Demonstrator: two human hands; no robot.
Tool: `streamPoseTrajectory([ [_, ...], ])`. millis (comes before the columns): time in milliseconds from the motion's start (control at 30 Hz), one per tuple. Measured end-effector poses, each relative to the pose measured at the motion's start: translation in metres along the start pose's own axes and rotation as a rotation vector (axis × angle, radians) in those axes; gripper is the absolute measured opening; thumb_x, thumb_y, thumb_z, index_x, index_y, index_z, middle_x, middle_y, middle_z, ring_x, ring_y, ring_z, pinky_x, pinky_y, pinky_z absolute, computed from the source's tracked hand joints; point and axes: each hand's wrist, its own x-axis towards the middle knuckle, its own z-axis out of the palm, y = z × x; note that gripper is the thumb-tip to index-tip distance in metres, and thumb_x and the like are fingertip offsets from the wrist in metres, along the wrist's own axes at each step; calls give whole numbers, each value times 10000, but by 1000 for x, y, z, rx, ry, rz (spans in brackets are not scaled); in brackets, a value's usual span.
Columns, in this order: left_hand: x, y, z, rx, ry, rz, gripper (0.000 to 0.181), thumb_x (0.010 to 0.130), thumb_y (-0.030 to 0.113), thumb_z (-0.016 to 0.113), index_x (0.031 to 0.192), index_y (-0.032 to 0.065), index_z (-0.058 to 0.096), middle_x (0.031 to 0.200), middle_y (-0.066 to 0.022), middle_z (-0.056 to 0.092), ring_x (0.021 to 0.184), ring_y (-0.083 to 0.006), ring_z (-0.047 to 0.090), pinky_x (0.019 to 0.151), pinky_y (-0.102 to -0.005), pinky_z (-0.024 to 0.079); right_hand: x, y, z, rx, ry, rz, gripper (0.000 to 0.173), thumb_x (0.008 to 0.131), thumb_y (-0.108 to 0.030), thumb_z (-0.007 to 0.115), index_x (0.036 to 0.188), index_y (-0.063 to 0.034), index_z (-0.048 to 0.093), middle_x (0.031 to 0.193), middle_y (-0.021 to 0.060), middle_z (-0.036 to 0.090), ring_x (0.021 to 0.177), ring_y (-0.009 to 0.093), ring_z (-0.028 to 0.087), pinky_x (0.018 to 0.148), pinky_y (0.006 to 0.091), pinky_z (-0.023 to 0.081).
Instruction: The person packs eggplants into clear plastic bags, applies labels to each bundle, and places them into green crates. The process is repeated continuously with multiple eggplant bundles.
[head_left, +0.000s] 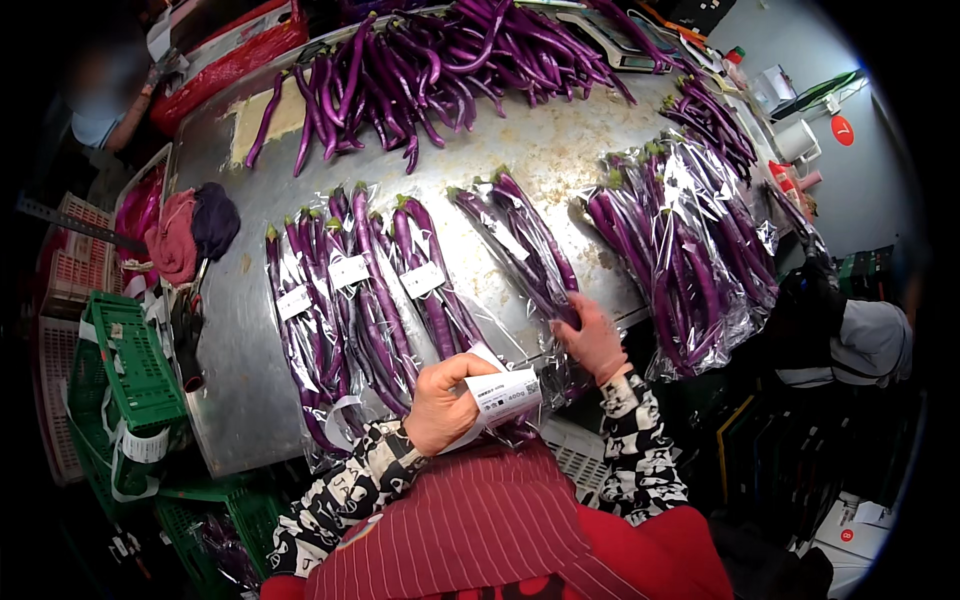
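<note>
My left hand (444, 401) grips a strip of white printed labels (504, 396) near the table's front edge. The fingers of my right hand (596, 336) close around the lower end of a clear bag of long purple eggplants (531, 225), which has a white label on its plastic. To the left lie several more bagged eggplants with labels, including the leftmost bag (304, 345), the bag beside it (373, 300) and one nearer my hands (435, 304). Farther right, more eggplants in clear plastic bags (686, 255) lie heaped at the table's edge.
Loose eggplants (442, 67) are piled across the far side of the metal table (232, 360), before a scale (611, 45). Cloths (187, 229) and scissors (196, 300) are at the left edge, near green crates (135, 367). Another person (105, 97) stands at far left; a gloved hand (821, 262) shows at right.
</note>
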Motion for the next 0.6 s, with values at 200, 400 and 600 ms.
streamPoseTrajectory([
  [200,-11,-11,-3,43,53,-50,63,840,9,701,893,10,667,856,-53,696,791,-108,652,698,-236,515,14,30,-40,587,-79,124,455,937,-306,640,1257,-2,525,1043,41,604,932,121,560,804,235,449],
  [400,-14,-18,-12,36,74,-70,63,859,9,698,900,-13,657,893,-54,684,800,-88,627,717,-227,507,-19,81,-49,831,49,376,382,955,-436,582,1064,-69,573,853,-41,554,700,37,509,586,184,397],
  [600,-10,-18,-9,67,86,-68,58,868,13,687,908,-19,659,894,-63,676,811,-92,624,720,-226,500,-56,101,-29,673,252,443,360,959,-397,585,1060,-52,596,845,-31,561,719,52,519,619,199,417],
])
